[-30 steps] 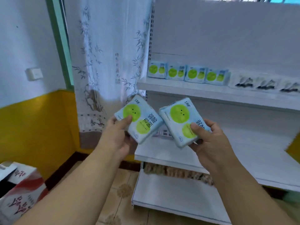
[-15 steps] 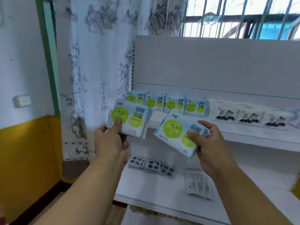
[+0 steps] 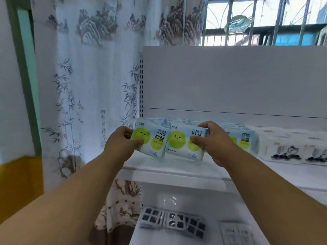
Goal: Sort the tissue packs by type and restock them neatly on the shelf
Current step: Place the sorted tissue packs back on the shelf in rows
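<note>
My left hand (image 3: 120, 143) grips a light-blue tissue pack with green circles (image 3: 155, 138) by its left end. My right hand (image 3: 215, 141) grips a second pack of the same kind (image 3: 178, 142) by its right end. Both packs are upright, side by side and touching, over the front left part of the upper white shelf (image 3: 168, 167). Behind them on that shelf stands a row of matching green-circle packs (image 3: 246, 139), mostly hidden by my hands. To the right stand white packs with an ink-painting print (image 3: 283, 151).
On the lower shelf (image 3: 212, 200) lie flat packs with dark squares (image 3: 173, 221) and clear sachets (image 3: 237, 232). A printed curtain (image 3: 88, 85) hangs left of the shelf unit, with a barred window (image 3: 265, 20) above the white back panel.
Both hands have risen and come together, carrying the two packs from in front of the shelf to just over the upper shelf's front left. The view has tilted upward.
</note>
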Tool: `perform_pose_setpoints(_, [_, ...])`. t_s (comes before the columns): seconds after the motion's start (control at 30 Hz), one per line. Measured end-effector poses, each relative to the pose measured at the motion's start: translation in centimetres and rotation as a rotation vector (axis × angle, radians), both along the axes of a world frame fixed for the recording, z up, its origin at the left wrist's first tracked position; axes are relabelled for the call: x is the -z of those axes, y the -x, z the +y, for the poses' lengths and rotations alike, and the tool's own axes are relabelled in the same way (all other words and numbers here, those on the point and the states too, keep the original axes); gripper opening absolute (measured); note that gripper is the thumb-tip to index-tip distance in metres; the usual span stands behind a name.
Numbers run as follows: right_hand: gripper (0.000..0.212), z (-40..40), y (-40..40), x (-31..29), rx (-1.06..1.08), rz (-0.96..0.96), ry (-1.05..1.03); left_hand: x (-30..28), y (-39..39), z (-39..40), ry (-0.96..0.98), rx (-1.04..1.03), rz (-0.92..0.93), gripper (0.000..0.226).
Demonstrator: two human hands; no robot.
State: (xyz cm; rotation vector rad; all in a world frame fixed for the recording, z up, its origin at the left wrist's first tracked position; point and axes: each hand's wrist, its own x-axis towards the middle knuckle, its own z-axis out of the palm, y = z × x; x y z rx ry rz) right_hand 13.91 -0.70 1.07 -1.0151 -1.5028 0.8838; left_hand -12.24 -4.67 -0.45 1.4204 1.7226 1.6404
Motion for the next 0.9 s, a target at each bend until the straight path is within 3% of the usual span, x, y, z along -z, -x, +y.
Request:
perform_pose_setpoints(0.2, [0.030, 7.0, 1.8, 0.6, 0.212, -0.525, -0.065, 0.1, 2.6, 7.4, 0.227, -0.070, 0.354, 0.028])
perform_pose_setpoints(0.27, [0.032, 8.2, 2.5, 0.2, 0.287, -0.724, -0.139, 0.2, 3.0, 9.0, 0.260, -0.081, 0.381, 0.033])
perform_pose_setpoints(0.5, [0.037, 9.7, 5.2, -0.2, 0.472, -1.065, -0.333, 0.3, 3.9, 10.9, 0.332, -0.122, 0.464, 0.037])
perform_pose_setpoints(0.6, [0.044, 8.8, 5.8, 0.0, 0.533, -1.082, -0.380, 0.3, 3.5, 10.3, 0.351, -0.137, 0.504, 0.039])
perform_pose_setpoints(0.77, [0.051, 5.1, 6.4, -0.4, 0.446, -1.067, -0.415, 0.5, 1.2, 6.6, 0.313, -0.198, 0.520, 0.062])
perform_pose_setpoints(0.9, [0.050, 0.4, 6.0, 0.1, 0.373, -1.011, -0.470, 0.7, -2.4, 0.9, 0.207, -0.194, 0.584, 0.057])
